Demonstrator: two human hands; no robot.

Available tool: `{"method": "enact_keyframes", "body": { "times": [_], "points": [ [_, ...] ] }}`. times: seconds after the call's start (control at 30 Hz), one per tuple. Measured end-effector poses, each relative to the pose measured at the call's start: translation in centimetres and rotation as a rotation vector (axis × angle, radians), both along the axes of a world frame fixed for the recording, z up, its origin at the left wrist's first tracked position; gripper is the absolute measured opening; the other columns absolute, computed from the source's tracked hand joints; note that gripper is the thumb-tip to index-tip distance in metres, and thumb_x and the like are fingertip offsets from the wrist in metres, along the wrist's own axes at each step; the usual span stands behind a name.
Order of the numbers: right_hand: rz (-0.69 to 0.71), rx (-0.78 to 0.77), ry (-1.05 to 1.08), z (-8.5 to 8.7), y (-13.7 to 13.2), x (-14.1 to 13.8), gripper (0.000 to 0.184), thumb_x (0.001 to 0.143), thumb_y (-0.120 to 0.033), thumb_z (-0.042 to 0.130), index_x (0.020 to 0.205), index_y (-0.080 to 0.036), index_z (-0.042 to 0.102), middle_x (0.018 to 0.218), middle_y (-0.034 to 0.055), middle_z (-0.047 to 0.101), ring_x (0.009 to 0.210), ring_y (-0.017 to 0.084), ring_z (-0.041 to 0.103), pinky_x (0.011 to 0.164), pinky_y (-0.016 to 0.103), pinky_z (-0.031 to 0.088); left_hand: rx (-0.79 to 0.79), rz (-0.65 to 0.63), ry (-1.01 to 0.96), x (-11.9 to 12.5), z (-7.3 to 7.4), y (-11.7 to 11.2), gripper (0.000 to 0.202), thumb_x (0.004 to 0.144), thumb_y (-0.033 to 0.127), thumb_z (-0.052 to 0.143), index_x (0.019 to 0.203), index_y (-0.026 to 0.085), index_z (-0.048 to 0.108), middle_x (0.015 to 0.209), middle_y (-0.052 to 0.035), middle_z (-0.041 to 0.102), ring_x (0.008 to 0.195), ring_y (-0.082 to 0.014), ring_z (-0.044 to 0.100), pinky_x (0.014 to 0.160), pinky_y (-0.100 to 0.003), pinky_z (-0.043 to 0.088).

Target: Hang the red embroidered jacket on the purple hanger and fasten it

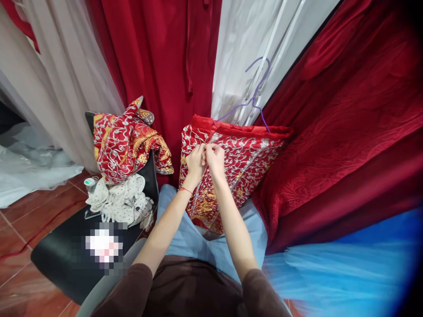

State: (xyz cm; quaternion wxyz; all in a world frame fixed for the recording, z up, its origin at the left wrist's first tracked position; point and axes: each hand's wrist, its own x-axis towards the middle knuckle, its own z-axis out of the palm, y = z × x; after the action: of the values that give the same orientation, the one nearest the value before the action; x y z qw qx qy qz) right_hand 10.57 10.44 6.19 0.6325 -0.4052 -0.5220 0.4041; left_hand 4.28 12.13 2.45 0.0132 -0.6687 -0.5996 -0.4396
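Hands (205, 159) pinch embroidered garment (244, 163) near its top edge.

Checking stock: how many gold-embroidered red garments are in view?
2: a heaped garment on the chair, left; a hung garment on the hanger, gripped by left hand and right hand. Drapes may hide more.

The red satin garment (246, 165), thick with silver scrollwork and gold embroidery, hung folded over a thin purple wire hanger (256, 90). Its plain red top edge ran across just beneath the hook. The lower part leaned tilted onto the person's lap (185, 237), where the gold motifs gathered.
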Motion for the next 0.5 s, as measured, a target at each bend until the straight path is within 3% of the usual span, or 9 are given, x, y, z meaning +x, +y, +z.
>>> {"method": "enact_keyframes", "body": {
  "times": [0.17,0.37,0.43,0.5],
  "points": [
    [-0.087,0.042,-0.002,-0.1,0.1,0.4,0.017,0.079,-0.025,0.054,0.064,-0.019,0.055,0.045,-0.0074,0.051,0.035,0.007,0.044,0.04,0.018,0.037,0.038,-0.03,-0.01,0.1,-0.6,0.0,0.02,0.097,0.017,0.042,0.096,0.021,0.062,0.098,-0.0037,0.07,0.087,-0.0157,0.065,0.066,-0.024,0.041],
    [-0.058,-0.017,0.095,3.3,0.9,0.8,0.016,0.078,-0.019,0.05,0.063,-0.018,0.055,0.054,-0.0038,0.057,0.038,0.005,0.04,0.042,0.018,0.034,0.058,-0.009,-0.013,0.6,-0.9,0.6,0.028,0.101,0.029,0.04,0.112,0.02,0.064,0.107,-0.0079,0.071,0.093,-0.0183,0.067,0.071,-0.026,0.046],
    [-0.101,-0.012,-0.004,4.3,1.1,1.3,0.016,0.08,-0.02,0.049,0.065,-0.017,0.056,0.057,-0.0023,0.059,0.039,0.006,0.041,0.044,0.02,0.036,0.083,-0.003,-0.01,0.8,-0.9,0.6,0.03,0.101,0.031,0.039,0.111,0.019,0.064,0.107,-0.0089,0.071,0.093,-0.0187,0.067,0.071,-0.026,0.047],
    [-0.161,0.011,-0.235,5.0,0.9,1.8,0.017,0.082,-0.022,0.05,0.067,-0.017,0.057,0.06,-0.0001,0.061,0.046,0.009,0.048,0.051,0.023,0.042,0.095,0.009,-0.012,0.9,-1.0,0.4,0.031,0.102,0.033,0.038,0.109,0.019,0.064,0.103,-0.009,0.072,0.093,-0.019,0.067,0.071,-0.026,0.047]
  ]
}}
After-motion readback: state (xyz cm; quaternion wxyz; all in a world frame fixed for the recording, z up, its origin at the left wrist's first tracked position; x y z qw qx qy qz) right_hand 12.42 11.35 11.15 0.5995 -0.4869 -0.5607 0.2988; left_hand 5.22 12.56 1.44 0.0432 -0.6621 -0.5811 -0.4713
